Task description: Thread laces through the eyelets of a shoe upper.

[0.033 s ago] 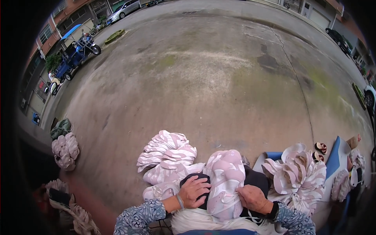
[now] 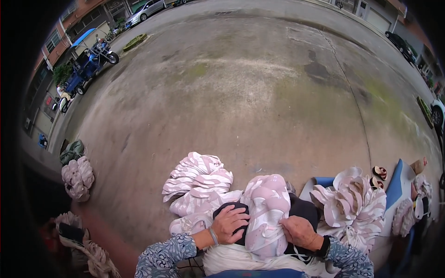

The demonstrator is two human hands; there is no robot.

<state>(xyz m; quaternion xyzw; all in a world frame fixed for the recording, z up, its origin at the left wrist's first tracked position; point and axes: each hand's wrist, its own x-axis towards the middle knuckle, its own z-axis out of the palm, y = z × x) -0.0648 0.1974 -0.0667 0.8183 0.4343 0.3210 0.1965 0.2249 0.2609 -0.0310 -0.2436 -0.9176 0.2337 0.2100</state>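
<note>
A pink-and-white shoe upper (image 2: 265,217) lies lengthwise across my lap, its white mesh and holes facing up. My left hand (image 2: 228,225) rests with outstretched fingers on my black-clad knee (image 2: 232,208), fingertips by the upper's left edge. Thumb and fingers of my right hand (image 2: 301,232) are closed at the upper's right edge; a thin white lace (image 2: 264,244) crosses the upper near them. Below, white material (image 2: 227,262) covers my lap. Beside my left knee stands a fanned stack of similar uppers (image 2: 199,178); another bunch of uppers (image 2: 350,204) lies to the right.
Farther right are blue sheeting (image 2: 395,185), a pair of sandals (image 2: 379,173) and more uppers (image 2: 404,217). At far left lie bundled uppers (image 2: 77,178). Concrete ground (image 2: 222,116) stretches ahead toward a blue three-wheeler (image 2: 88,65) and parked cars (image 2: 146,12).
The view has shifted very slightly. Both hands and the upper keep nearly the same positions.
</note>
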